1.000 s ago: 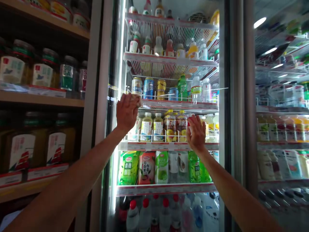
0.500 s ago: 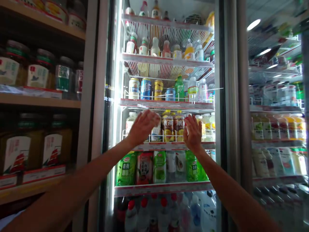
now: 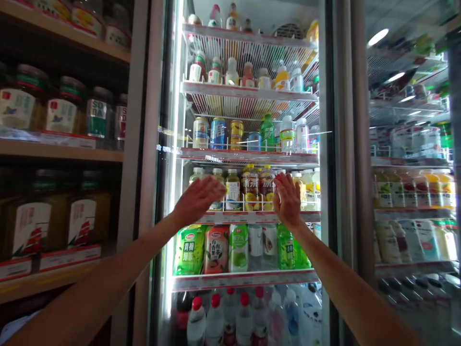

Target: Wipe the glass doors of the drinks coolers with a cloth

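My left hand (image 3: pixel 200 198) reaches up with its fingers stretched out, in front of pale-capped bottles at the left of the cooler's middle shelf. Just right of its fingertips stands a tea bottle (image 3: pixel 233 191) with a white label. My right hand (image 3: pixel 288 199) is raised too, fingers extended, beside a brown-labelled iced tea bottle (image 3: pixel 267 189). A matching iced tea bottle (image 3: pixel 250 190) stands between the hands. Neither hand holds anything that I can see; whether the fingers touch anything in front of them, I cannot tell.
Large green drink bottles (image 3: pixel 189 250) and a red-labelled bottle (image 3: pixel 216 250) fill the shelf below. Cans (image 3: pixel 218 133) and bottles line the upper shelves. Wooden shelves with jars (image 3: pixel 63 105) are at left; another drinks cooler (image 3: pixel 414 187) stands at right.
My left hand has moved left and slightly down, uncovering the white-labelled tea bottle. My right hand stays nearly in place.
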Demonstrator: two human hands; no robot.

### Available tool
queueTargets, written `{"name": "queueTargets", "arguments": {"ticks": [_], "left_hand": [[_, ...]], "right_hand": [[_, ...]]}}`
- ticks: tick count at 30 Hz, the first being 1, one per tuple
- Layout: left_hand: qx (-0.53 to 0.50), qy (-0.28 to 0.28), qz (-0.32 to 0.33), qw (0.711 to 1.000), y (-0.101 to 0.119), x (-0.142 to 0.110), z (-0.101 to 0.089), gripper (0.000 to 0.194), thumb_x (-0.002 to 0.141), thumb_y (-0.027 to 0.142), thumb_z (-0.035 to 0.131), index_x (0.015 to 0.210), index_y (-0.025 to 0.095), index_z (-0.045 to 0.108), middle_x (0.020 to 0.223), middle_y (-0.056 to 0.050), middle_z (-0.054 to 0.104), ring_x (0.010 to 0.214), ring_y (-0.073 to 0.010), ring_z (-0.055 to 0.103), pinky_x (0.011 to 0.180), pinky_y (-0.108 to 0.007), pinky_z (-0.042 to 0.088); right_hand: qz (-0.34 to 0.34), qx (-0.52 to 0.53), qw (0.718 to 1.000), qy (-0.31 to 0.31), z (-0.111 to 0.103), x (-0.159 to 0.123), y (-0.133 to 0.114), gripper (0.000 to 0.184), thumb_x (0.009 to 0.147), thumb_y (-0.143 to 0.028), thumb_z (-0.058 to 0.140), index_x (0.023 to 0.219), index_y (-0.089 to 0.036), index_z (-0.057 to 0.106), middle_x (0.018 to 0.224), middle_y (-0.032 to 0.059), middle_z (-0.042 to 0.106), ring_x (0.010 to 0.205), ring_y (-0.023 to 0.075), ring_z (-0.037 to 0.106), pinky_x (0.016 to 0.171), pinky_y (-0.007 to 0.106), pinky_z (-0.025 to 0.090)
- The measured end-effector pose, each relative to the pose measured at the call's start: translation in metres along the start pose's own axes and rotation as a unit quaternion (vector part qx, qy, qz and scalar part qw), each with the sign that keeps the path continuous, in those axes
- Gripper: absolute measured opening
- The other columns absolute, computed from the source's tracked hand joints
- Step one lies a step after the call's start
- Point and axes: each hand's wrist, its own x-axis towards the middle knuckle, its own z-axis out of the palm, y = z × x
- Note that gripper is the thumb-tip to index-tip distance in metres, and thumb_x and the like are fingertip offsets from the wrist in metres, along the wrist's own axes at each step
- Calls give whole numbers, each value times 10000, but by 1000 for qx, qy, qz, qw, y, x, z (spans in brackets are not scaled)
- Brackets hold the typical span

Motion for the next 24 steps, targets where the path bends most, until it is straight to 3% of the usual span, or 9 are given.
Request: {"name": "queueTargets", "arguments": {"ticks": [2, 4, 9, 13, 15, 17, 20, 21, 24], "left_hand": [[25, 76, -122, 989, -6, 3, -3, 489, 871, 206, 364, 1347, 310, 323, 1456, 12, 288, 1375, -243, 143, 1103, -494, 219], [30, 101, -159, 982, -3, 4, -2, 483, 867, 204, 374, 1341, 290, 340, 1469, 7, 259, 1377, -259, 123, 1100, -509, 215], [-15, -35, 61, 997, 14, 5, 3, 429, 873, 187, 377, 1226, 418, 453, 1342, 102, 455, 1320, -144, 303, 1103, -368, 279], [50, 103, -191, 975, -3, 19, 1, 413, 889, 202, 337, 1294, 208, 420, 1419, -62, 351, 1362, -229, 191, 1092, -478, 253], [74, 120, -250, 958, 1, 18, 5, 409, 895, 223, 326, 1288, 174, 427, 1427, -90, 324, 1372, -247, 141, 1098, -487, 230], [78, 64, -200, 975, 18, 8, 12, 385, 896, 232, 337, 1259, 279, 455, 1410, -1, 361, 1374, -195, 145, 1117, -414, 221], [30, -72, 13, 997, 37, -3, 16, 401, 916, 224, 288, 1273, 356, 413, 1415, 80, 346, 1378, -135, 119, 1136, -353, 176], [22, -89, 17, 996, 37, -3, 15, 408, 920, 220, 269, 1284, 354, 396, 1422, 80, 333, 1380, -128, 102, 1138, -352, 162], [68, -28, -212, 975, 25, 8, 8, 431, 922, 220, 235, 1338, 256, 340, 1463, -3, 256, 1387, -169, 34, 1140, -398, 128]], "right_hand": [[0, -4, 1000, 1, 0, 0, 0, 463, 849, -184, 392, 1309, -231, 406, 1421, 50, 373, 1358, 200, 240, 1097, 465, 230], [3, -6, 1000, -3, 1, -1, 0, 460, 848, -185, 395, 1307, -221, 409, 1422, 58, 371, 1361, 201, 231, 1099, 463, 221], [6, -11, 1000, -10, 2, -2, 2, 474, 843, -187, 394, 1314, -237, 396, 1432, 42, 356, 1355, 207, 245, 1088, 476, 230], [-4, -6, 1000, 1, 3, -2, 2, 463, 837, -192, 406, 1299, -217, 422, 1415, 68, 381, 1337, 229, 289, 1075, 489, 244], [-9, 2, 1000, 6, 3, -2, 2, 448, 838, -202, 411, 1284, -190, 445, 1396, 95, 404, 1331, 242, 298, 1071, 497, 241], [-4, 9, 1000, 4, 3, -2, 3, 433, 839, -227, 412, 1264, -162, 472, 1378, 116, 424, 1322, 257, 313, 1064, 509, 240], [13, 16, 1000, -9, 6, -2, 7, 434, 846, -289, 398, 1237, -139, 512, 1379, 124, 418, 1318, 271, 315, 1066, 505, 224], [14, 19, 1000, -13, 7, -2, 8, 444, 847, -307, 393, 1238, -133, 515, 1383, 125, 411, 1321, 273, 308, 1068, 501, 216], [-1, 31, 999, -12, 7, -2, 7, 481, 857, -359, 373, 1261, -131, 500, 1386, 125, 400, 1327, 281, 293, 1062, 500, 205]]}}
